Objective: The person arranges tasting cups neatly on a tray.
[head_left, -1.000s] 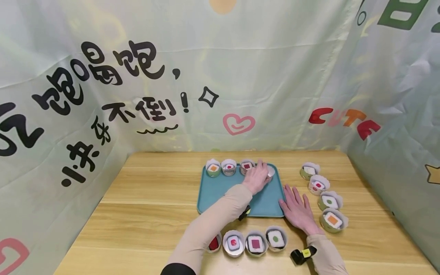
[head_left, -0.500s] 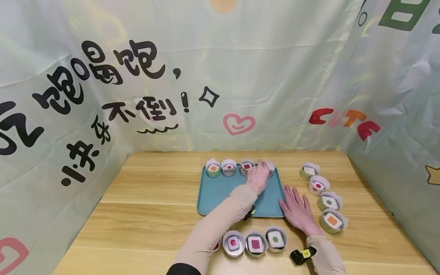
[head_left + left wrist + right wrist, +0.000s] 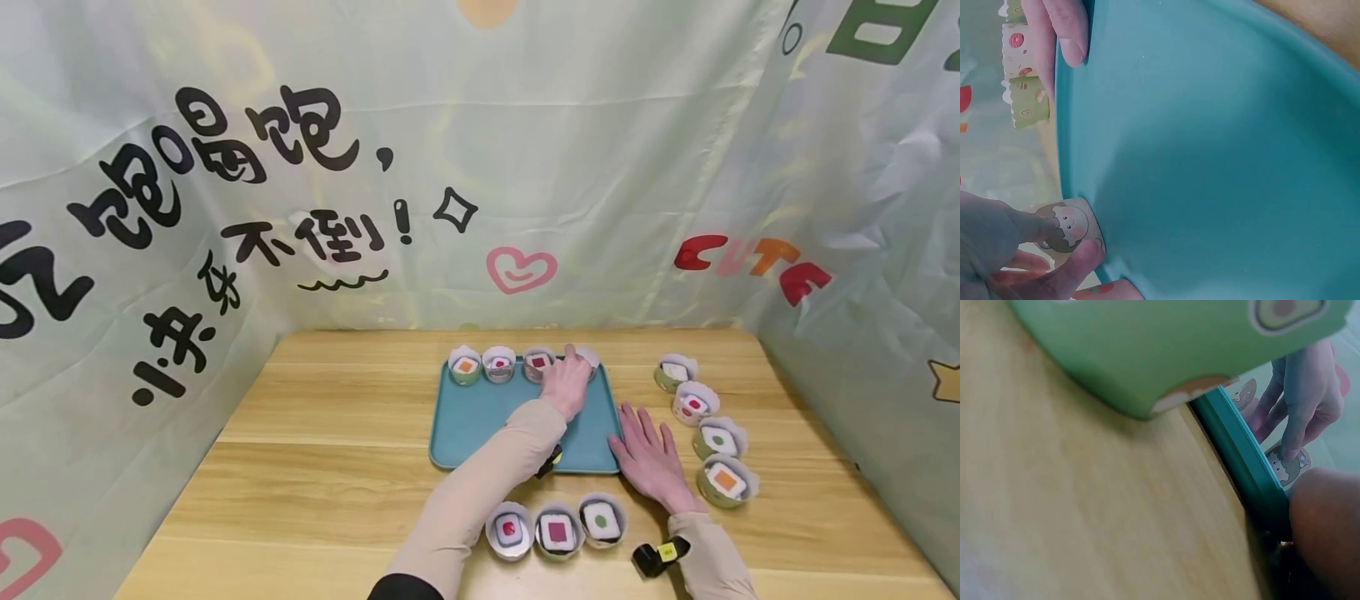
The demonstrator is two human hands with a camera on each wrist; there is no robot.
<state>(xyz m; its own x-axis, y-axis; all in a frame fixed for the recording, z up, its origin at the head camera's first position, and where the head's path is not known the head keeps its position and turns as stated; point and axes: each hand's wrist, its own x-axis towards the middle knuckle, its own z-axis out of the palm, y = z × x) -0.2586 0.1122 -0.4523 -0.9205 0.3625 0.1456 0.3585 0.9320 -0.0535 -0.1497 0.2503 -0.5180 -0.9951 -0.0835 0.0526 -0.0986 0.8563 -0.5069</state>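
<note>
- Along the far rim of the blue tray (image 3: 480, 429) I count four cups in a row: an orange-topped cup (image 3: 465, 367), a pink-topped cup (image 3: 498, 365) and a maroon-topped cup (image 3: 536, 365) to the left of the left hand (image 3: 566, 387), and a face-printed cup (image 3: 1072, 219) right at its fingers. I'd call that row nearly or fully set.
- The tray's bare part runs from the left hand back toward the person, so I'd say plenty is left.
- Seven more cups in view sit off the tray. Beyond the right hand (image 3: 654, 462), on its outer side, four side cups (image 3: 726, 482) make a slanting line on the wooden table (image 3: 337, 408).
- Three front cups (image 3: 558, 533) stand between the forearms, closer to the person than either hand; the left sleeve (image 3: 465, 492) could hide another.
- The left hand reaches down with bent fingers, their tips touching the face-printed cup's side; I can't tell whether they pinch it or just press.
- The right hand lies flat, fingers spread, gripping nothing; its thumb touches the tray's edge.
</note>
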